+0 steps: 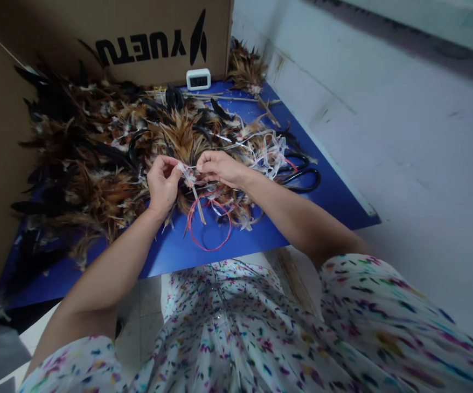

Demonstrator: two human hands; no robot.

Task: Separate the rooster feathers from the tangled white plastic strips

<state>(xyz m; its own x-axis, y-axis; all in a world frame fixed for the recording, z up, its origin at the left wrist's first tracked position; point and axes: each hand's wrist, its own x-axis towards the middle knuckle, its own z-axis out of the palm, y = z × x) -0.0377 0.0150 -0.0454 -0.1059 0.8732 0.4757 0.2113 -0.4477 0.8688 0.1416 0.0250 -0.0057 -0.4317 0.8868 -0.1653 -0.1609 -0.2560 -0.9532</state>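
Both of my hands meet over a bundle of brown feathers (183, 134) near the front of the blue table. Thumb and fingers of my left hand (164, 183) pinch a clear plastic strip (186, 173) at the bundle's base. My right hand (222, 168) is closed just beside it, its fingertips on a thin pale strand that runs toward the left hand. A thin stick (199, 206) points down from the bundle's base toward me. Under it lies a loop of red string (210, 250).
Loose brown and black feathers (93, 185) cover much of the blue table (335, 199). Black-handled scissors (308, 180) lie at the right beside a tangle of clear strips (273, 150). Behind stand a white digital clock (198, 79), a cardboard box (154, 22) and another feather bundle (247, 68). A wall (404, 125) borders the right.
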